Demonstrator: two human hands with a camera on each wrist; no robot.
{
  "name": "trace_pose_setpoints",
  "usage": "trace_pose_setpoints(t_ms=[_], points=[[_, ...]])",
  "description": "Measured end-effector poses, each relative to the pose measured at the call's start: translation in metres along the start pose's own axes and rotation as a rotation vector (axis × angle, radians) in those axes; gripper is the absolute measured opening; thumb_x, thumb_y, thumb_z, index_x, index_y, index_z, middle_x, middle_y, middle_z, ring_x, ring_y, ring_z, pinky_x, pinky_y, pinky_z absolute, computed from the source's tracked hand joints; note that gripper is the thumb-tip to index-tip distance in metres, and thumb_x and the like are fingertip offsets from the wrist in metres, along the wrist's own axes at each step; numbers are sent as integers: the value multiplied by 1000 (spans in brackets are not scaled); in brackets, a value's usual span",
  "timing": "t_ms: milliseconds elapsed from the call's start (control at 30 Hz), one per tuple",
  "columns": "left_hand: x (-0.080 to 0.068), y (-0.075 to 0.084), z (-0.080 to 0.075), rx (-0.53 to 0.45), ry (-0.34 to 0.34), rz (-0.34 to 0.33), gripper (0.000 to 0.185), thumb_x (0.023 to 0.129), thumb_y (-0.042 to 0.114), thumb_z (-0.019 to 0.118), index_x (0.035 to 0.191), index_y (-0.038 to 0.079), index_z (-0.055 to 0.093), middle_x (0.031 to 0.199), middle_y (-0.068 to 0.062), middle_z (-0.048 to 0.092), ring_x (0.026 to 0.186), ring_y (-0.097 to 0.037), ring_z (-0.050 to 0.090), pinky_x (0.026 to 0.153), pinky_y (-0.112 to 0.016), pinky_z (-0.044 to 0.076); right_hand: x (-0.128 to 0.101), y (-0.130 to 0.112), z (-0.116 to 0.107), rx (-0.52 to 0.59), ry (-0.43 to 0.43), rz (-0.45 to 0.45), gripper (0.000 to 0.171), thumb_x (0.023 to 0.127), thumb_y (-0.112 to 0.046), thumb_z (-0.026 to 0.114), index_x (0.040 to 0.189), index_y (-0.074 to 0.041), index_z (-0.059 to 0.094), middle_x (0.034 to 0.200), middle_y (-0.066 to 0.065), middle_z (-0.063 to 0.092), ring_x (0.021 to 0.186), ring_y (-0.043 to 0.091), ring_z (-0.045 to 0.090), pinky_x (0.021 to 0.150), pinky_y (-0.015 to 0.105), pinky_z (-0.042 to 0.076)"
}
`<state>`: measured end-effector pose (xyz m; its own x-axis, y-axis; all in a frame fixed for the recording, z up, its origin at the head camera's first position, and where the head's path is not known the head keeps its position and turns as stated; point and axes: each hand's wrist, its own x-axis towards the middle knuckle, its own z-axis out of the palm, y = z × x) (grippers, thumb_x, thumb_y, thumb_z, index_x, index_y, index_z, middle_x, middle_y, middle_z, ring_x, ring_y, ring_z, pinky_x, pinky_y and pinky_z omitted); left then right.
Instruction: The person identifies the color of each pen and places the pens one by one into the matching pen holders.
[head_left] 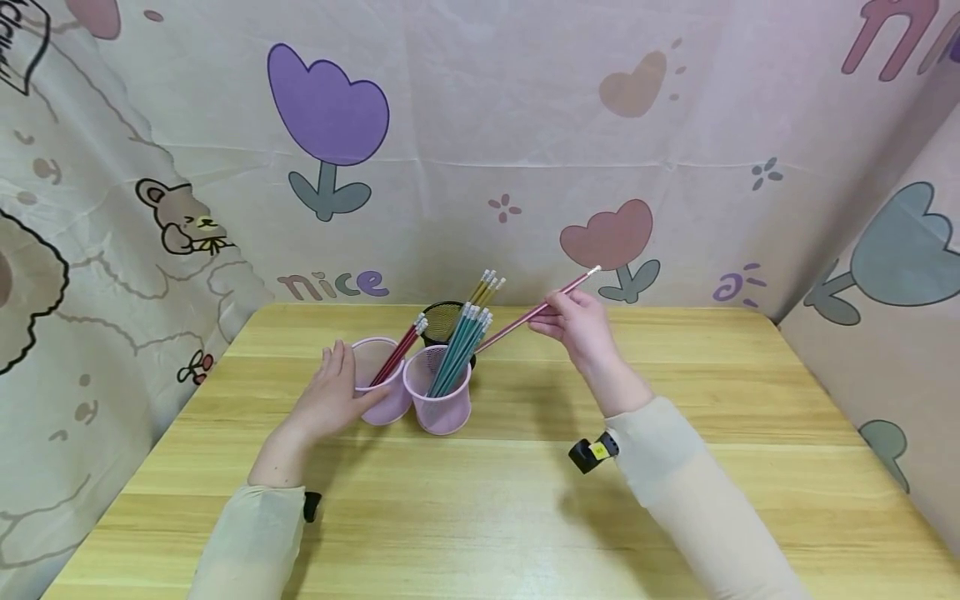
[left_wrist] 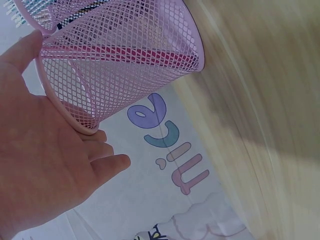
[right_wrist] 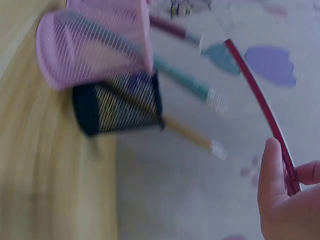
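My left hand (head_left: 327, 396) holds the left pink mesh pen cup (head_left: 390, 407) by its rim, thumb along the front and fingers at the far side. Several dark red pencils (head_left: 393, 358) lean in that cup. Between thumb and fingers, my right hand (head_left: 579, 329) pinches a single red pencil (right_wrist: 260, 97). It slants with its white end up to the right and its lower end by the cups. A second pink mesh cup (head_left: 442, 417) touches the first and holds several teal pencils (head_left: 459, 354). Behind them, a black mesh cup (right_wrist: 125, 105) holds yellow pencils (head_left: 486, 288).
The cups stand on a light wood table (head_left: 465, 517), near its back edge. A printed cloth (head_left: 480, 100) with flowers and a bear hangs behind and at both sides. Small black devices (head_left: 592, 452) sit at both wrists.
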<state>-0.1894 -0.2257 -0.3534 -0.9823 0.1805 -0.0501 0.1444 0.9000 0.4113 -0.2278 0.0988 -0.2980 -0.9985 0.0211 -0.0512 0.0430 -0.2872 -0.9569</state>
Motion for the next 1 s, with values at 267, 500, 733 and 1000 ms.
trace_pose_setpoints(t_ms=[267, 500, 733, 1000], points=[[0, -2, 0, -2, -3, -7, 102, 90, 54, 50, 141, -18, -1, 149, -36, -7, 136, -55, -4, 112, -63, 7, -12, 7, 58, -85, -12, -42, 12, 91, 0, 52, 99, 8, 56, 75, 10, 66, 59, 10, 65, 65, 24, 59], [2, -2, 1, 4, -1, -7, 100, 90, 50, 52, 141, -19, 1, 149, -37, -6, 136, -55, -3, 112, -63, 7, -9, 23, 97, -193, -13, -55, 21, 90, 0, 53, 108, 11, 57, 96, 29, 65, 61, 11, 63, 69, 29, 59], [2, -1, 2, -3, 3, -3, 99, 91, 50, 51, 141, -19, 0, 149, -36, -7, 136, -55, -3, 112, -63, 7, -5, 39, 113, -295, 16, -82, 18, 90, -1, 53, 104, 8, 59, 93, 26, 66, 80, 33, 70, 69, 28, 59], [1, 0, 2, -10, 4, -7, 99, 91, 50, 51, 141, -18, 0, 149, -36, -7, 136, -55, -4, 112, -63, 6, -1, 52, 119, -338, 20, -85, 17, 90, -3, 53, 101, 8, 59, 89, 27, 66, 83, 41, 67, 71, 37, 59]])
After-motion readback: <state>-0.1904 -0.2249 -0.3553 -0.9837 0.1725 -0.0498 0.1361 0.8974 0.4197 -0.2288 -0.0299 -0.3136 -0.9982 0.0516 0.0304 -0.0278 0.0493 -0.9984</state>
